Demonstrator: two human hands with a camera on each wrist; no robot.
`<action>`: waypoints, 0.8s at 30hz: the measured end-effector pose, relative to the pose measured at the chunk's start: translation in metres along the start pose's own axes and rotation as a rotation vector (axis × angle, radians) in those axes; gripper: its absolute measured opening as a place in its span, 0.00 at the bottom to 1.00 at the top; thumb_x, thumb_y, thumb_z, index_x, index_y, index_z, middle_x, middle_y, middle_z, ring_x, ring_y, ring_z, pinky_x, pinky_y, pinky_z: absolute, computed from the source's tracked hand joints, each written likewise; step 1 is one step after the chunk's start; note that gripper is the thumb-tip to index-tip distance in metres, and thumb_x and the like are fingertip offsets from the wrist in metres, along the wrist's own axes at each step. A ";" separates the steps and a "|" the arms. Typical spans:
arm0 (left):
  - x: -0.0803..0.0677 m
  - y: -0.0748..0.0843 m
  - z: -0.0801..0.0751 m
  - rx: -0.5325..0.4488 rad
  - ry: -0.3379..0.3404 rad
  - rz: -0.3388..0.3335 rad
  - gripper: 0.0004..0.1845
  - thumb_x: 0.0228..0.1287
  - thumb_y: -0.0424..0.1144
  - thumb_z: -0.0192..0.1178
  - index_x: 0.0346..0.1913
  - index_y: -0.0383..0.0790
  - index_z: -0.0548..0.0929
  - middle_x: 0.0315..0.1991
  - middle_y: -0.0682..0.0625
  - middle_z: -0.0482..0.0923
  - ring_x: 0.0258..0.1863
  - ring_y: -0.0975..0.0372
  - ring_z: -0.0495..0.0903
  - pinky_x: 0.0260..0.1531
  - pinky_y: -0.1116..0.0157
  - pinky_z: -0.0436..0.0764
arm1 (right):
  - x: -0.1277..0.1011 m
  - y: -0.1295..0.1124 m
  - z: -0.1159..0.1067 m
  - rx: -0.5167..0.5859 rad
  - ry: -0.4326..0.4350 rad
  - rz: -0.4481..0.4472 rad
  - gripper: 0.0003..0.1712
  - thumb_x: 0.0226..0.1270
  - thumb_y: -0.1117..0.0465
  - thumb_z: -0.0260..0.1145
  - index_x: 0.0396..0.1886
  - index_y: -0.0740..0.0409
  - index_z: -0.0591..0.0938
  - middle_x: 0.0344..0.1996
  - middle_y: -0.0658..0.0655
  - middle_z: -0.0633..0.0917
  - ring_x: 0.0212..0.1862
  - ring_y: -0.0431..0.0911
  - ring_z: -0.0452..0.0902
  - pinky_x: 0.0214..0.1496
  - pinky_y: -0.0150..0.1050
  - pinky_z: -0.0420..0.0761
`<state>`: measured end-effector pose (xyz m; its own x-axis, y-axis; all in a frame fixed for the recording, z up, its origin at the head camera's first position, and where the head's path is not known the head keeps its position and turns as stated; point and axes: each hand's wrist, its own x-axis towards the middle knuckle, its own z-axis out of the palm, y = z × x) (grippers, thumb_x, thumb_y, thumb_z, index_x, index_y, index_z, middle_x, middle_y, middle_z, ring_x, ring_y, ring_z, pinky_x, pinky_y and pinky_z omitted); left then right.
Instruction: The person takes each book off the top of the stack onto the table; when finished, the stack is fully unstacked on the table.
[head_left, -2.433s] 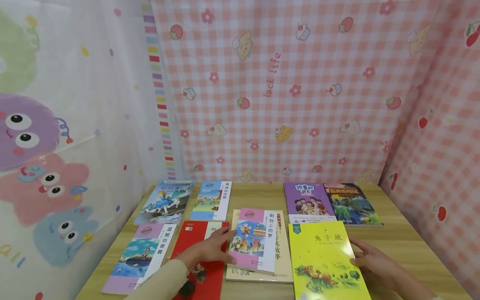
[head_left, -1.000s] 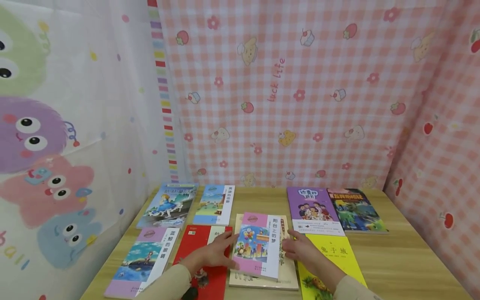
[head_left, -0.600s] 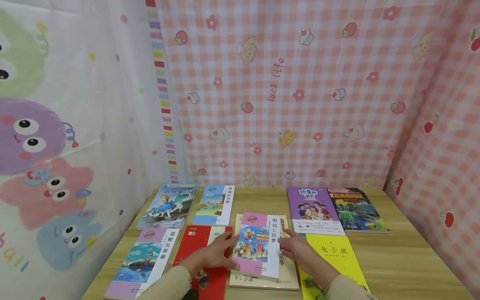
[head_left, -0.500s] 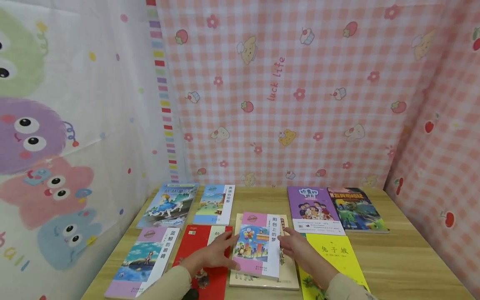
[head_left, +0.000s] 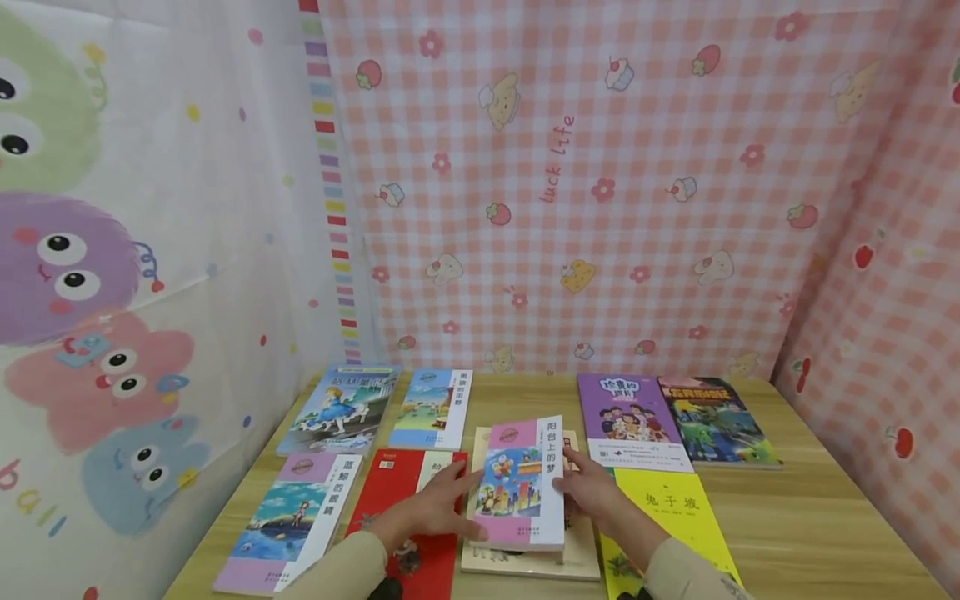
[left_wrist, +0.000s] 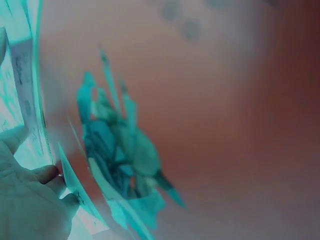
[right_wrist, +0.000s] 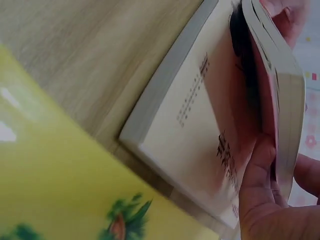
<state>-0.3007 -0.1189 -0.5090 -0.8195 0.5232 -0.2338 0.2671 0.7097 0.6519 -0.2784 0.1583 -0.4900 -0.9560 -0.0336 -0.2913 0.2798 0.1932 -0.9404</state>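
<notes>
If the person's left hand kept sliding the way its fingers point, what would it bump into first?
The left hand lies over the red book, fingers pointing right, already at the left edge of the pink book. So that book comes first, as far as depth shows.

Pink-covered picture book [head_left: 521, 483], tilted, one edge lifted off the cream book [head_left: 581, 550] beneath it.

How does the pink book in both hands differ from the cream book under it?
The pink book has a pink and white cover with a colourful picture; the cream book is plain cream with dark print. The pink book is lifted, its right edge raised by the right hand while the left hand holds its left edge; the cream book lies flat on the table. The cream book looks larger. Both are shut paperbacks.
</notes>
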 end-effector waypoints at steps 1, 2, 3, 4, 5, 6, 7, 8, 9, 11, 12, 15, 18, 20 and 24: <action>0.001 0.000 0.000 0.010 -0.001 -0.003 0.47 0.57 0.57 0.71 0.76 0.46 0.62 0.76 0.37 0.48 0.74 0.41 0.49 0.67 0.38 0.57 | -0.001 0.001 -0.001 -0.011 0.005 0.003 0.39 0.70 0.69 0.60 0.78 0.63 0.56 0.57 0.70 0.79 0.39 0.49 0.83 0.37 0.44 0.82; 0.001 -0.001 0.001 0.021 -0.001 -0.005 0.47 0.57 0.57 0.71 0.76 0.46 0.63 0.76 0.37 0.49 0.74 0.42 0.49 0.67 0.38 0.58 | -0.002 0.001 -0.004 -0.019 0.008 0.005 0.39 0.69 0.70 0.60 0.77 0.63 0.57 0.57 0.70 0.79 0.39 0.49 0.83 0.37 0.45 0.82; 0.002 -0.001 0.001 0.038 -0.001 -0.006 0.46 0.57 0.56 0.71 0.76 0.46 0.64 0.76 0.38 0.49 0.74 0.42 0.50 0.67 0.38 0.58 | -0.002 0.002 -0.006 -0.026 0.009 0.008 0.39 0.69 0.70 0.60 0.77 0.63 0.57 0.57 0.71 0.78 0.39 0.50 0.83 0.37 0.45 0.82; 0.002 -0.001 0.002 0.058 -0.003 -0.007 0.46 0.57 0.56 0.71 0.75 0.46 0.65 0.76 0.38 0.50 0.74 0.42 0.50 0.67 0.39 0.58 | -0.002 0.003 -0.009 -0.028 0.008 0.011 0.39 0.69 0.71 0.59 0.77 0.63 0.57 0.58 0.72 0.78 0.39 0.50 0.84 0.37 0.46 0.82; 0.003 -0.001 0.002 0.078 -0.003 -0.005 0.46 0.56 0.56 0.72 0.75 0.45 0.65 0.76 0.38 0.50 0.74 0.43 0.50 0.67 0.39 0.58 | -0.003 0.004 -0.013 -0.028 0.003 0.016 0.39 0.69 0.71 0.59 0.77 0.64 0.57 0.59 0.73 0.77 0.40 0.51 0.84 0.38 0.47 0.83; 0.003 -0.001 0.003 0.099 -0.003 -0.004 0.47 0.55 0.55 0.73 0.75 0.45 0.65 0.76 0.39 0.50 0.74 0.43 0.50 0.68 0.40 0.58 | -0.003 0.004 -0.017 -0.030 -0.003 0.019 0.39 0.70 0.71 0.59 0.77 0.63 0.56 0.60 0.73 0.75 0.40 0.52 0.84 0.39 0.47 0.83; 0.004 -0.001 0.003 0.116 -0.002 -0.004 0.47 0.54 0.55 0.74 0.75 0.45 0.65 0.76 0.39 0.50 0.73 0.44 0.51 0.68 0.41 0.59 | -0.003 0.005 -0.020 -0.029 -0.010 0.022 0.39 0.70 0.71 0.59 0.78 0.63 0.56 0.62 0.74 0.74 0.41 0.52 0.84 0.40 0.48 0.83; 0.004 0.000 0.004 0.129 0.000 -0.002 0.48 0.53 0.55 0.74 0.75 0.45 0.65 0.76 0.40 0.50 0.73 0.44 0.51 0.68 0.41 0.59 | -0.003 0.005 -0.024 -0.026 -0.017 0.023 0.39 0.70 0.72 0.59 0.78 0.62 0.56 0.62 0.74 0.73 0.41 0.53 0.84 0.40 0.48 0.83; 0.004 0.000 0.004 0.137 0.000 0.001 0.48 0.52 0.54 0.75 0.75 0.45 0.65 0.76 0.40 0.50 0.74 0.44 0.50 0.68 0.41 0.58 | -0.003 0.005 -0.028 -0.015 -0.025 0.024 0.40 0.70 0.72 0.58 0.78 0.61 0.56 0.62 0.74 0.73 0.41 0.53 0.84 0.40 0.49 0.83; 0.005 0.001 0.004 0.139 0.000 0.006 0.49 0.51 0.54 0.76 0.75 0.45 0.65 0.76 0.40 0.50 0.74 0.44 0.50 0.68 0.41 0.58 | -0.004 0.006 -0.035 0.005 -0.042 0.025 0.41 0.69 0.73 0.59 0.78 0.60 0.55 0.60 0.72 0.76 0.41 0.54 0.84 0.40 0.49 0.83; 0.005 0.001 0.003 0.135 0.000 0.009 0.49 0.51 0.55 0.75 0.75 0.45 0.65 0.76 0.39 0.50 0.74 0.44 0.50 0.68 0.40 0.58 | -0.005 0.006 -0.039 0.017 -0.048 0.021 0.41 0.68 0.73 0.59 0.78 0.59 0.56 0.58 0.71 0.78 0.41 0.54 0.85 0.40 0.49 0.84; 0.003 0.000 0.002 0.125 -0.002 0.015 0.49 0.52 0.55 0.75 0.75 0.44 0.65 0.76 0.38 0.49 0.74 0.43 0.49 0.68 0.40 0.57 | -0.006 0.005 -0.050 0.055 -0.091 -0.007 0.42 0.68 0.74 0.59 0.79 0.58 0.54 0.53 0.66 0.81 0.42 0.55 0.84 0.41 0.50 0.84; 0.001 -0.003 0.002 0.118 -0.002 0.018 0.49 0.53 0.55 0.75 0.75 0.43 0.64 0.76 0.37 0.48 0.74 0.42 0.48 0.68 0.39 0.56 | -0.007 0.004 -0.062 0.090 -0.158 -0.049 0.44 0.69 0.73 0.58 0.80 0.57 0.50 0.52 0.64 0.82 0.44 0.56 0.84 0.44 0.51 0.84; 0.001 -0.005 0.002 0.109 -0.001 0.011 0.49 0.52 0.55 0.75 0.75 0.44 0.64 0.76 0.37 0.48 0.75 0.42 0.48 0.68 0.40 0.56 | -0.008 0.003 -0.073 0.110 -0.205 -0.076 0.45 0.70 0.72 0.58 0.80 0.58 0.47 0.53 0.64 0.81 0.45 0.57 0.84 0.46 0.52 0.84; 0.002 -0.005 0.003 0.102 -0.002 -0.005 0.50 0.51 0.55 0.76 0.75 0.45 0.65 0.76 0.38 0.49 0.74 0.43 0.49 0.68 0.41 0.57 | -0.011 0.006 -0.101 0.137 -0.267 -0.101 0.47 0.71 0.71 0.58 0.80 0.58 0.41 0.52 0.63 0.82 0.47 0.56 0.84 0.47 0.51 0.84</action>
<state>-0.3023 -0.1203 -0.5152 -0.8198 0.5208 -0.2382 0.3136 0.7563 0.5742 -0.2750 0.2587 -0.4752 -0.9278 -0.3059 -0.2137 0.2109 0.0427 -0.9766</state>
